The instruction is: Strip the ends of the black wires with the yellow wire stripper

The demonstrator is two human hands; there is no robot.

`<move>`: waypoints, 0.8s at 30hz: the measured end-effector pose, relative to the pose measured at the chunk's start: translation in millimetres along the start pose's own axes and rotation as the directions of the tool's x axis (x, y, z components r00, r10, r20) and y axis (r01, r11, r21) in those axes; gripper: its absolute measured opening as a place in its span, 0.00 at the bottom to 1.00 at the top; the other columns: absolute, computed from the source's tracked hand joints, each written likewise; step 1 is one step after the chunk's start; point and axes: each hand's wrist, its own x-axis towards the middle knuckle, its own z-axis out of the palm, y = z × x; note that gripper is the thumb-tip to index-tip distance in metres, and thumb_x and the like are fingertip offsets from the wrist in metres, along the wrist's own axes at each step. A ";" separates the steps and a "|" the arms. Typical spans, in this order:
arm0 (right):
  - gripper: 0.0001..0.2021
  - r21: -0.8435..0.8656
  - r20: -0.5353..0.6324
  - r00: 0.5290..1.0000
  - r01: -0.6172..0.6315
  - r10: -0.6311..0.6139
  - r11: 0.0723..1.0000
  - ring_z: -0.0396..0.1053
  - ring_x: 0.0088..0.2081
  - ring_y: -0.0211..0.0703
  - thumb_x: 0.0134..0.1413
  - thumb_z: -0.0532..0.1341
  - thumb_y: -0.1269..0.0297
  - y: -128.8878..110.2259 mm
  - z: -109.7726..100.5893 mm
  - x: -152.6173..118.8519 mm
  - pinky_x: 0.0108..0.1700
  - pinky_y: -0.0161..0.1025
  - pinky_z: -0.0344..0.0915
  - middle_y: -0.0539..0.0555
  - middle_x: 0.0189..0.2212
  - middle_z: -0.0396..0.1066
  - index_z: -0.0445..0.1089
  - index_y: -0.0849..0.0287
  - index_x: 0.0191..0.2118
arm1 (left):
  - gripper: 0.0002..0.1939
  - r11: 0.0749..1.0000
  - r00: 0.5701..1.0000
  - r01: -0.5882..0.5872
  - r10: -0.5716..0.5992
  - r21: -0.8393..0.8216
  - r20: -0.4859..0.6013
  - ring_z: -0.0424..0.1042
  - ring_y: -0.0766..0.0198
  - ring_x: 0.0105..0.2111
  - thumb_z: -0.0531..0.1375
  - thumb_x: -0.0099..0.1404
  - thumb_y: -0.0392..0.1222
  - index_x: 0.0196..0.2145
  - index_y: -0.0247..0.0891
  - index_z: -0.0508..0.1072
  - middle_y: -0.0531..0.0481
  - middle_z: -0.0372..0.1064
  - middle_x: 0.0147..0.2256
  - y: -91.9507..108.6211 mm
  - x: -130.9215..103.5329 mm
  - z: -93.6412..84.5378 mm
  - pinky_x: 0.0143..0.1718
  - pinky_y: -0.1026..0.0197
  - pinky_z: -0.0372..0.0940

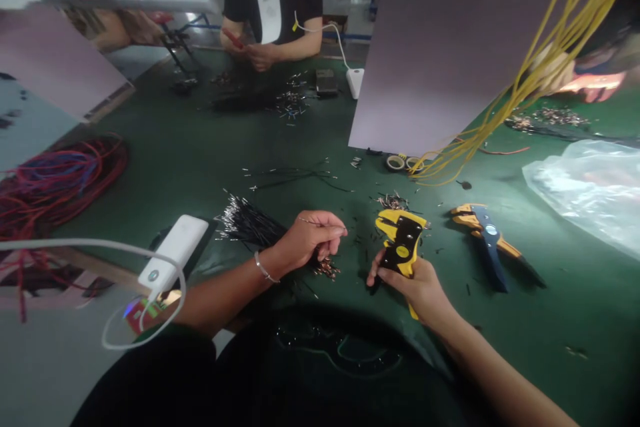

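My left hand [316,239] is closed in a pinch on a thin wire [311,221], whose tip shows near my fingertips. My right hand [423,285] grips a yellow and black wire stripper [403,240], its jaws pointing up and left. A gap of green table lies between the pinched wire and the jaws. Under and beside my left wrist rests a bundle of black wires [257,225] with silvery ends at the far left. Bare copper strands [327,269] poke out below that hand.
Right of my right hand lies a blue and yellow wire stripper [490,233]. Wire scraps [393,201] and tape rolls [395,163] lie beyond the held tool. Yellow wires [500,123] hang at right. A white power bank [175,250] sits left. A co-worker's hands [261,55] are opposite.
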 end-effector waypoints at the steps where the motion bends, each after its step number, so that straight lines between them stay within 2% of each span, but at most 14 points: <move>1: 0.12 0.009 0.008 1.000 0.015 -0.015 1.000 0.71 0.27 0.44 0.45 0.68 0.60 0.6 0.3 -0.3 0.34 0.42 0.68 0.52 0.24 0.73 0.67 0.60 0.34 | 0.07 1.000 1.000 0.016 -0.016 -0.006 0.005 0.56 0.75 0.09 0.62 0.55 0.38 0.27 0.31 0.72 0.54 0.67 0.14 -0.5 -0.1 0.1 0.10 0.70 0.51; 6: 0.12 0.010 0.068 0.998 0.018 -0.018 1.000 0.71 0.29 0.43 0.46 0.67 0.60 -1.6 0.8 -2.9 0.35 0.42 0.68 0.52 0.26 0.73 0.67 0.59 0.35 | 0.06 0.999 0.999 0.045 -0.044 -0.009 0.027 0.57 0.74 0.09 0.62 0.54 0.38 0.27 0.31 0.72 0.53 0.67 0.14 -2.0 -0.9 1.7 0.10 0.70 0.52; 13: 0.12 0.023 0.253 0.967 -0.041 0.033 0.999 0.71 0.31 0.44 0.50 0.66 0.61 -0.8 1.8 -8.5 0.37 0.43 0.67 0.54 0.28 0.73 0.67 0.61 0.38 | 0.05 1.000 0.999 0.019 -0.019 0.008 0.038 0.58 0.74 0.09 0.62 0.55 0.38 0.28 0.32 0.73 0.54 0.67 0.15 -2.8 1.2 0.4 0.11 0.70 0.53; 24: 0.13 0.000 0.359 0.929 -0.093 0.086 0.996 0.72 0.32 0.46 0.50 0.65 0.60 -5.1 4.3 -10.3 0.40 0.45 0.65 0.54 0.29 0.74 0.68 0.61 0.39 | 0.05 0.989 0.997 -0.003 -0.009 0.151 0.081 0.58 0.76 0.10 0.61 0.58 0.38 0.27 0.33 0.72 0.55 0.67 0.15 -1.6 -1.3 -1.8 0.12 0.71 0.54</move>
